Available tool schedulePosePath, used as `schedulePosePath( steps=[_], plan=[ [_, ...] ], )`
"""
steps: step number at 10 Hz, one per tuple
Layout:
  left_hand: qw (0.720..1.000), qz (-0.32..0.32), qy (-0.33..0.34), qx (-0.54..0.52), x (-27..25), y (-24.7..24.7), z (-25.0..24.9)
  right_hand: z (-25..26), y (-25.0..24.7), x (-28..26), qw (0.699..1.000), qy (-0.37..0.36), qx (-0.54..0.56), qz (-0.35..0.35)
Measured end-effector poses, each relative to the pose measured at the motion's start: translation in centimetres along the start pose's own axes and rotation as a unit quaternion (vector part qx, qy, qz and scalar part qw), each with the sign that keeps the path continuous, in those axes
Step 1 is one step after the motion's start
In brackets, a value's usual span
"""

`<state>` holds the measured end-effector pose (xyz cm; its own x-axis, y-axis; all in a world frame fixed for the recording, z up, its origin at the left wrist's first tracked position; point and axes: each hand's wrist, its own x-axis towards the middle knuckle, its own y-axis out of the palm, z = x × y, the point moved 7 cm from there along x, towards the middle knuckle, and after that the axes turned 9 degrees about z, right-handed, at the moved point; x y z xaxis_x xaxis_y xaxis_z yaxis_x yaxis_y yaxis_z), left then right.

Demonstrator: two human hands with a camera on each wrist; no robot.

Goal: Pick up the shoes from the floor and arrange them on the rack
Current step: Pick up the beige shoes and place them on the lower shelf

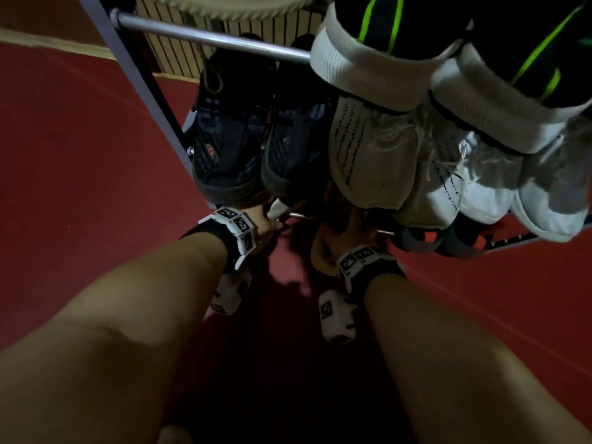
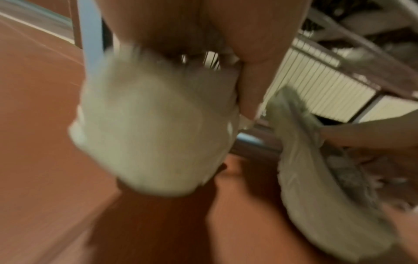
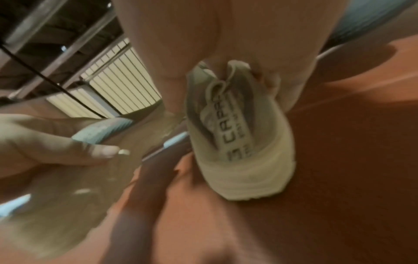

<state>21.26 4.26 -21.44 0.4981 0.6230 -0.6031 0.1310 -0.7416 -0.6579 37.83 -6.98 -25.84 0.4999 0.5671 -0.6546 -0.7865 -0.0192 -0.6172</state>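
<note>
My left hand (image 1: pixel 266 224) grips a white shoe (image 2: pixel 147 125) at its heel end, thumb (image 2: pixel 251 89) down its side. My right hand (image 1: pixel 333 245) pinches the heel collar of the matching white shoe (image 3: pixel 244 142), which has a lettered pull tab. Both shoes hang close above the red floor, beside the rack's bottom rail (image 2: pixel 248 141). In the head view both hands reach under the rack's middle tier, which hides the shoes except for a pale sliver (image 1: pixel 275 208). The wrist views are blurred.
The metal rack (image 1: pixel 208 36) holds a dark pair (image 1: pixel 224 149), white shoes (image 1: pixel 368 155) and black shoes with green stripes (image 1: pixel 400 20) above. Dark shoes with orange patches (image 1: pixel 423 238) sit low on the right. Red floor (image 1: pixel 80 155) lies to the left.
</note>
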Motion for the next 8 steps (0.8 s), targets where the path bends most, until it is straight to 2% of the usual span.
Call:
schedulePosePath(
  steps=[1,2,3,4,5,6,8],
  plan=[
    [0.996,-0.069,0.034,0.054,-0.8,-0.6,-0.3,0.1,0.5,-0.4,0.999,-0.022,0.018,0.019],
    [0.992,-0.111,0.033,0.04,-0.7,-0.2,0.2,-0.3,0.4,-1.2,0.998,-0.056,0.011,0.022],
    [0.995,-0.072,0.032,0.063,0.1,0.5,0.6,-1.3,0.5,-1.9,0.997,-0.062,0.006,0.045],
    [0.996,-0.029,-0.02,0.08,0.1,1.0,1.9,-2.1,1.6,-2.6,0.995,-0.04,-0.004,0.089],
    [0.991,0.022,-0.112,0.069,-1.0,2.0,4.4,-2.3,2.7,-3.2,0.995,-0.029,-0.02,0.095],
    [0.981,0.071,-0.178,0.031,-1.5,3.3,6.3,-2.5,3.1,-2.9,0.997,-0.017,-0.012,0.081],
    [0.981,0.031,-0.183,-0.061,-0.8,3.0,6.3,-2.7,2.9,-2.0,0.999,-0.003,0.018,0.044]
  ],
)
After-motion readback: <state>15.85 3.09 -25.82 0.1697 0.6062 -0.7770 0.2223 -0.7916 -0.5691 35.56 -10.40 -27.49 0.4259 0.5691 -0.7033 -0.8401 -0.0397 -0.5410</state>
